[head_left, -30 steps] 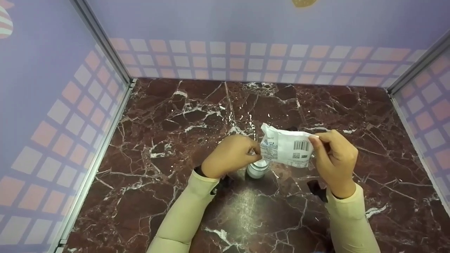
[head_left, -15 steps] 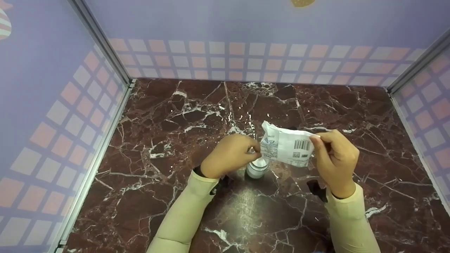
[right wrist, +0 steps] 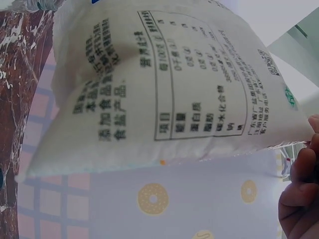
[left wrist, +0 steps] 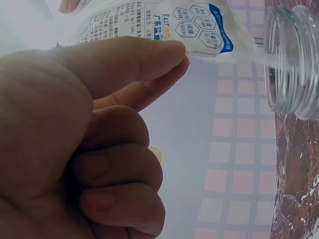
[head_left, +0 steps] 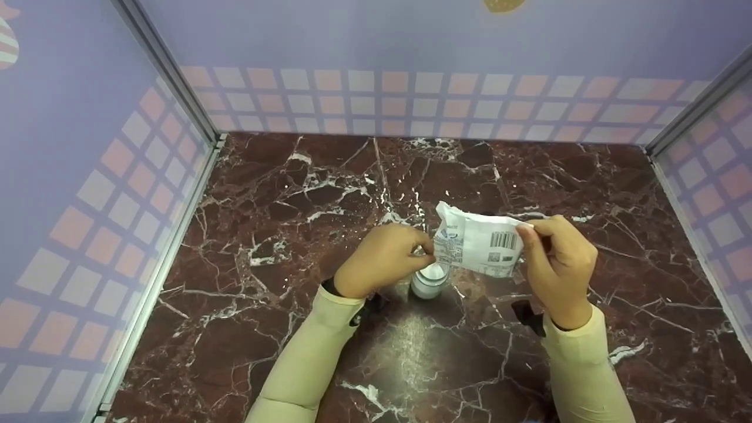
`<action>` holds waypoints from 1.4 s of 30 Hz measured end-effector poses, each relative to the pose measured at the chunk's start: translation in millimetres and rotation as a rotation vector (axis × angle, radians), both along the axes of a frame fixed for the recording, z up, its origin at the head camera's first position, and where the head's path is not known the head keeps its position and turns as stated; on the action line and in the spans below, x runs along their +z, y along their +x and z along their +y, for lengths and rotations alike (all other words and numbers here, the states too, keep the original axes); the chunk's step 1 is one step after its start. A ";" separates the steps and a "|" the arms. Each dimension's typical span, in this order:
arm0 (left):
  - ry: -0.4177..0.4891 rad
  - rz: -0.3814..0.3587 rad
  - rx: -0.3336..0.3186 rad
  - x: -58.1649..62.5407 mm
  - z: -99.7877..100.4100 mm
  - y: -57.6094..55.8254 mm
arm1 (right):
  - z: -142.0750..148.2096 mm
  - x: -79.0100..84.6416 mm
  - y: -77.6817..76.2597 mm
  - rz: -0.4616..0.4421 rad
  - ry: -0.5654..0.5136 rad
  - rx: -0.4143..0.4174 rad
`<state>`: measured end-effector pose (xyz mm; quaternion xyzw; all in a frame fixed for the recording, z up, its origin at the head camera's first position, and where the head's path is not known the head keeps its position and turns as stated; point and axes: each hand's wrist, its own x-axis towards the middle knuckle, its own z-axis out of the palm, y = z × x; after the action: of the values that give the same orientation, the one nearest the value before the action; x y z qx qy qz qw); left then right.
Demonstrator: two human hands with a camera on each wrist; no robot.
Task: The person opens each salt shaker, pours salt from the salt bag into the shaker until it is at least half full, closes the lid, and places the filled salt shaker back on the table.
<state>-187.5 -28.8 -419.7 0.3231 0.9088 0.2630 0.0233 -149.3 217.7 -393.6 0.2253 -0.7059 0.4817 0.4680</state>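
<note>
A white salt bag (head_left: pixel 479 244) with printed text and a barcode hangs tilted between both hands in the head view. My left hand (head_left: pixel 382 258) pinches its lower left edge with thumb and forefinger, the other fingers curled in the left wrist view. The right hand (head_left: pixel 561 264) grips the bag's upper right corner. Under the bag's left end stands a clear glass jar (head_left: pixel 429 288) with white contents. In the left wrist view, a stream of white salt (left wrist: pixel 266 59) runs from the bag into the mouth of the jar (left wrist: pixel 294 62). The left hand partly covers the jar's rim from above.
The dark red marbled tabletop (head_left: pixel 282 341) has white specks scattered beyond the hands. Lilac panels with a check pattern, such as the back wall (head_left: pixel 411 47) and left wall (head_left: pixel 64 147), enclose the table on three sides.
The bag's right end has risen very slightly. Both hands keep their hold and stay almost in place, and the jar has not moved on the table.
</note>
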 end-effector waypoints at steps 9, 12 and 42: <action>-0.022 -0.024 0.005 1.0 -1.0 0.8 | 0.7 -1.9 -0.9 -0.003 0.040 -0.016; -0.027 -0.035 0.005 0.4 -1.0 0.7 | 0.5 -4.1 -1.2 -0.002 0.053 -0.019; -0.055 -0.076 0.037 -1.9 -0.1 0.1 | 0.0 -14.1 -1.1 0.028 0.130 0.007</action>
<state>-187.4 -29.0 -421.6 0.2952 0.9199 0.2506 0.0617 -150.4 217.6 -407.6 0.2643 -0.7284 0.4331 0.4605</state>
